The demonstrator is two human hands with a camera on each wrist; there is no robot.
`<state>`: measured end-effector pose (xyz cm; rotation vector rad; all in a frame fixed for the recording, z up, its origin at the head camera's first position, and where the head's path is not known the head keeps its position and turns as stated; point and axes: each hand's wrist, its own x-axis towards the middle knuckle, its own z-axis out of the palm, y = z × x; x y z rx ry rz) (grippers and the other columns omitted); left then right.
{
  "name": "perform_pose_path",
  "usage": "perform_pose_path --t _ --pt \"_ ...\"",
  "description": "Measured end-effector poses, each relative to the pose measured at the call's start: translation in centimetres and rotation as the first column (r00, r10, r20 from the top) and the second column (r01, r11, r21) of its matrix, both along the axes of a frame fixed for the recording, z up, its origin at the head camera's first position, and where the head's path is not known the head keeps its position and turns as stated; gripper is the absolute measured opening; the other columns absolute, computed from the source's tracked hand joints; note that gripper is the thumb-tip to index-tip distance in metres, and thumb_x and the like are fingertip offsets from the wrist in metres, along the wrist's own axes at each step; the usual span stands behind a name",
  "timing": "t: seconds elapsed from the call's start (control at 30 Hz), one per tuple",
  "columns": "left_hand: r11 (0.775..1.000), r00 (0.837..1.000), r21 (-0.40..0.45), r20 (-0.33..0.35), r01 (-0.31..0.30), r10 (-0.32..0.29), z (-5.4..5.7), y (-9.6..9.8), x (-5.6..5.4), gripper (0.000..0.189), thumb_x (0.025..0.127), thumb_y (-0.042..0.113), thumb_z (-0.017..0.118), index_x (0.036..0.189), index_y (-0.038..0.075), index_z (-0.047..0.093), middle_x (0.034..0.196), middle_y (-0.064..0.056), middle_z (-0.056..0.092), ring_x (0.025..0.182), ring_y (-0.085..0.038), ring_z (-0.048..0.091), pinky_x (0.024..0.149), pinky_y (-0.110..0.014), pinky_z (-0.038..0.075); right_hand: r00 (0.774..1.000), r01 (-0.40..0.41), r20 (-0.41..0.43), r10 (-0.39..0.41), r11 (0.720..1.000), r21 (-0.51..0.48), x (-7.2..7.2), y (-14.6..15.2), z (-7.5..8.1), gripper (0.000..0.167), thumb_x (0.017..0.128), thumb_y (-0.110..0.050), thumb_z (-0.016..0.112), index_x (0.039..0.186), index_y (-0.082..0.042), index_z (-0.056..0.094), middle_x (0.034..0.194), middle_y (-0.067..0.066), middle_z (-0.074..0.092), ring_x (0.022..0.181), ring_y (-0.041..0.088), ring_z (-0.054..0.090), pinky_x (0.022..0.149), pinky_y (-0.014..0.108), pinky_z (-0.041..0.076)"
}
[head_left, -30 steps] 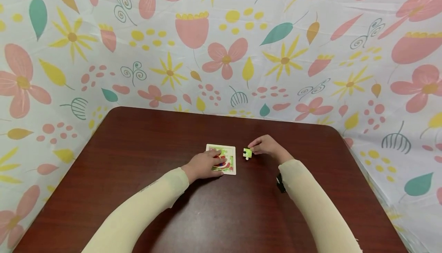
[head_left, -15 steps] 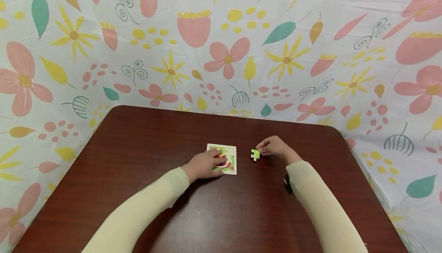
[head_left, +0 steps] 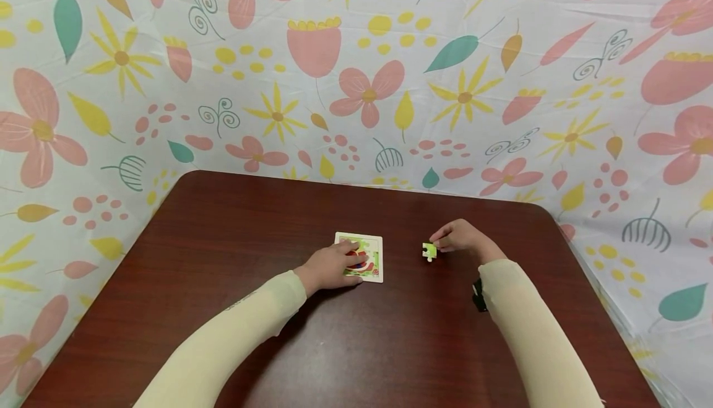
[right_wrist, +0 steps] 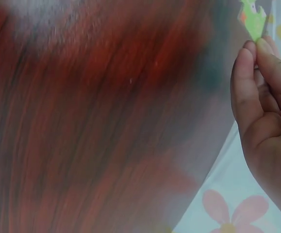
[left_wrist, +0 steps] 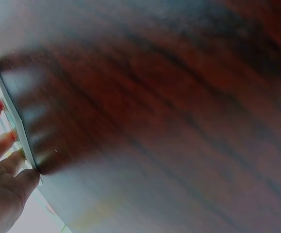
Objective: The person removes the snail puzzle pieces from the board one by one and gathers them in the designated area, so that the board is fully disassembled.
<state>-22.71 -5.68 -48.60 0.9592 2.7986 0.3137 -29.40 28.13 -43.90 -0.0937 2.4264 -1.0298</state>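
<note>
Nearest, the left hand (head_left: 331,267) lies with fingers spread over the puzzle board (head_left: 380,250), whose sides run roughly along the worktop's (head_left: 250,228) edges. To the board's right, well apart from it, is the loose green puzzle piece (head_left: 429,250): squarish, without a clear long axis, 1 knob pointing toward the person. The right hand (head_left: 461,236), the closer of the 2, is on the piece's far right side, toward the worktop's far right corner, pinching it. Past the far edge hangs patterned cloth (head_left: 312,49).

The left wrist view shows fingertips at the board's thin edge; only the head view gives its printed picture. The right wrist view shows the pinch meeting at 1 corner; I cannot tell whether the piece touches the worktop.
</note>
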Motion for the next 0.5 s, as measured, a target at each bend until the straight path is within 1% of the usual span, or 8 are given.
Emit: perform_pose_path --t 0.07,0.2,0.33,0.43,0.5 --pt "1.0 1.0 -0.004 0.003 0.0 0.0 0.0 0.0 0.0 0.056 0.097 0.048 0.065 0.148 0.027 0.057 0.16 -0.009 0.048 0.15 -0.031 0.045 0.114 -0.045 0.048 1.0 -0.018 0.003 0.018 1.0 0.01 0.0 0.4 0.2 0.023 0.099 -0.002 0.063 0.113 0.015 0.07 0.111 0.021 0.074 0.08 0.007 0.068 0.084 0.034 0.063" --pt "1.0 1.0 -0.008 0.019 -0.01 0.01 0.1 0.0 0.1 0.057 0.097 0.048 0.065 0.149 0.027 0.056 0.161 -0.008 0.046 0.151 -0.031 0.043 0.114 -0.046 0.048 1.0 -0.022 0.01 0.022 1.0 0.014 0.1 1.2 0.4 0.022 0.099 -0.001 0.062 0.112 0.015 0.07 0.104 0.015 0.075 0.081 0.008 0.069 0.085 0.036 0.063" --pt "1.0 0.999 -0.007 0.034 -0.019 0.019 0.2 0.0 0.2 0.057 0.097 0.048 0.065 0.15 0.028 0.055 0.162 -0.008 0.045 0.151 -0.031 0.042 0.114 -0.046 0.048 1.0 -0.008 0.013 0.008 1.0 0.013 0.2 1.8 0.1 0.022 0.099 0.0 0.063 0.112 0.015 0.071 0.105 0.015 0.076 0.08 0.008 0.069 0.084 0.035 0.064" --pt "1.0 0.999 -0.009 0.034 -0.018 0.018 0.3 0.0 0.2 0.057 0.097 0.048 0.065 0.15 0.028 0.055 0.162 -0.008 0.045 0.152 -0.031 0.042 0.114 -0.046 0.048 1.0 -0.009 0.002 0.009 1.0 0.024 0.2 2.3 0.0 0.022 0.099 -0.001 0.062 0.112 0.015 0.07 0.107 0.018 0.076 0.08 0.008 0.07 0.083 0.035 0.064" --pt "1.0 0.999 -0.009 0.033 -0.017 0.017 0.3 0.0 0.2 0.057 0.097 0.048 0.065 0.15 0.028 0.055 0.162 -0.008 0.045 0.152 -0.03 0.042 0.114 -0.046 0.048 1.0 -0.004 -0.003 0.004 1.0 0.03 0.3 2.7 0.0 0.023 0.099 -0.001 0.062 0.113 0.015 0.07 0.105 0.017 0.076 0.08 0.008 0.07 0.083 0.035 0.064"
